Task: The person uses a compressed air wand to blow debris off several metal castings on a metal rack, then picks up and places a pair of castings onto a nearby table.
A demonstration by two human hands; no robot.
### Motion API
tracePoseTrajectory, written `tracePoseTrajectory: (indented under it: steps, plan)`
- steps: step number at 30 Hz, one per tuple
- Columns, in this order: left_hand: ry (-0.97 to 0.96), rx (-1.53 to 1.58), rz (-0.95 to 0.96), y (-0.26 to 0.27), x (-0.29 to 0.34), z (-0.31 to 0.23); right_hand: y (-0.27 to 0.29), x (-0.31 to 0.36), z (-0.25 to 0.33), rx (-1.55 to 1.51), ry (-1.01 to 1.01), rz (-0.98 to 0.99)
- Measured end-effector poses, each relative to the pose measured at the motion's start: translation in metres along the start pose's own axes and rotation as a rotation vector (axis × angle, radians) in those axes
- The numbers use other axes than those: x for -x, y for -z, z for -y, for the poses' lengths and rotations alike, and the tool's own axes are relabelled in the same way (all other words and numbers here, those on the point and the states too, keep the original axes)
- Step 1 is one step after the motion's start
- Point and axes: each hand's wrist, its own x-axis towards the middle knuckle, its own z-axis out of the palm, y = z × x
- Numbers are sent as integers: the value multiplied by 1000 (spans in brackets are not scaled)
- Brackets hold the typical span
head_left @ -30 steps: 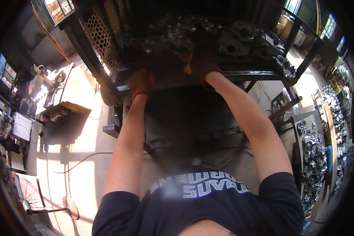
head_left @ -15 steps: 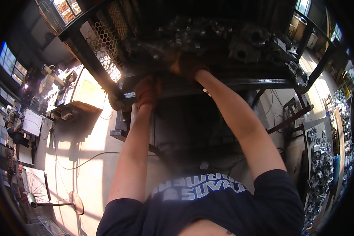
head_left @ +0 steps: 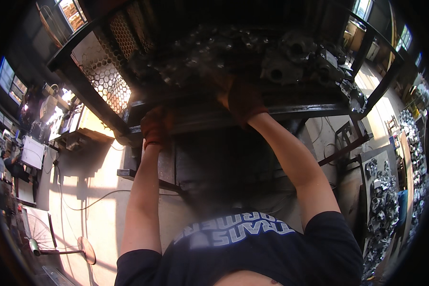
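My left hand, in a reddish work glove, is at the left part of the front rail of a dark metal bench. Its fingers are lost in shade and blur. Farther in, my right hand reaches over the rail, gloved in the same colour. The fingers point toward a heap of grey metal castings and are smeared; whether they grip anything is hidden. Larger castings with round holes lie to the right of that hand. A pale openwork casting sits at the bench's right front corner.
Honeycomb mesh panel closes the bench's left side. A worktable stands at the left, a fan below it. A cable runs over the floor. Shiny metal parts lie heaped on the right.
The view has shifted slightly. My left hand is farther left along the rail. My right hand is a little farther right and lower in the picture, still reaching over the bench.
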Motion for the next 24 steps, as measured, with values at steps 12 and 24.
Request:
tracePoseTrajectory:
  steps: [12,24]
  plan:
    - [-26,108,-74,3,4,-15,71,88,-54,-405,-110,-114]
    - [-39,101,-119,-2,0,-10,48,104,-106,-161,-150,-108]
